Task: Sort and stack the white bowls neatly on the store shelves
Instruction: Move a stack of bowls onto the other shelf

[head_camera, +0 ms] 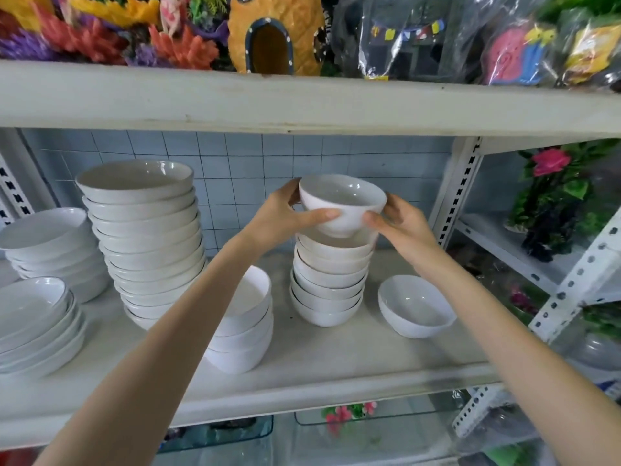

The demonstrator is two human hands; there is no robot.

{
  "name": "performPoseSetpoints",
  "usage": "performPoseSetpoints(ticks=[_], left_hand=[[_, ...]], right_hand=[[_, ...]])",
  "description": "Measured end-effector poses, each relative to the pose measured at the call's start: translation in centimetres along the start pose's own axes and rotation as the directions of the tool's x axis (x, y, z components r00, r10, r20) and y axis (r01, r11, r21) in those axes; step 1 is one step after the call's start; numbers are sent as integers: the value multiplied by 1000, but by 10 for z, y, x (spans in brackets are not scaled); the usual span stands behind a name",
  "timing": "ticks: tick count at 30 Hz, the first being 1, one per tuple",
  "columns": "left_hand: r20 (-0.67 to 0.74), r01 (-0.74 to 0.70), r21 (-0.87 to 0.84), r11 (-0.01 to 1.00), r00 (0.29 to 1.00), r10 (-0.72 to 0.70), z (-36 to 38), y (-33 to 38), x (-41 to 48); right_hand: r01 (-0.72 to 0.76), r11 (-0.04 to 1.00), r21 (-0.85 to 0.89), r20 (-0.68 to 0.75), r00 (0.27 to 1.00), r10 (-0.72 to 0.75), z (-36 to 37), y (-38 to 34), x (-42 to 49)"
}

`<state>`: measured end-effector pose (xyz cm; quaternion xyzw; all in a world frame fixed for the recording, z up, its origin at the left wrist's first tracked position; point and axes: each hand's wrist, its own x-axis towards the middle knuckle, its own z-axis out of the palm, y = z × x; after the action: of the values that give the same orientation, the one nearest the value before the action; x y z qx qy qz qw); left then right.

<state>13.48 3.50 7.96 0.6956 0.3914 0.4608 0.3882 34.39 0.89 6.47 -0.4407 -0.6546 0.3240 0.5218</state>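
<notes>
A small white bowl (341, 203) hangs tilted just above a stack of several like bowls (327, 280) on the white shelf (336, 368). My left hand (285, 215) grips its left side, thumb across the front wall. My right hand (400, 223) holds its right side, thumb on the front. One single white bowl (415, 306) stands to the right of the stack. A short stack of three bowls (247, 326) stands in front, partly hidden by my left forearm.
A tall leaning stack of wider bowls (148, 237) stands at the left, with lower stacks of shallow dishes (50, 250) and plates (33, 324) beside it. The upper shelf board (302, 102) hangs close overhead. A perforated upright post (460, 193) bounds the right side.
</notes>
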Motion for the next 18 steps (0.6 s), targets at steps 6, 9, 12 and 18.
performPoseSetpoints(ticks=[6, 9, 12, 18], left_hand=[[-1, -141, 86, 986, 990, 142, 31, 45, 4], [-44, -174, 50, 983, 983, 176, 67, 58, -1], [-117, -167, -15, 986, 980, 164, 112, 52, -19], [-119, -26, -158, 987, 993, 7, 179, 1, -53]], right_hand=[[54, 994, 95, -31, 998, -51, -42, -13, -7], [62, 991, 118, -15, 998, -60, -75, -13, -17], [41, 995, 93, 27, 999, -43, -108, -3, -36], [-108, 992, 67, 144, 985, 97, -144, 45, -73]])
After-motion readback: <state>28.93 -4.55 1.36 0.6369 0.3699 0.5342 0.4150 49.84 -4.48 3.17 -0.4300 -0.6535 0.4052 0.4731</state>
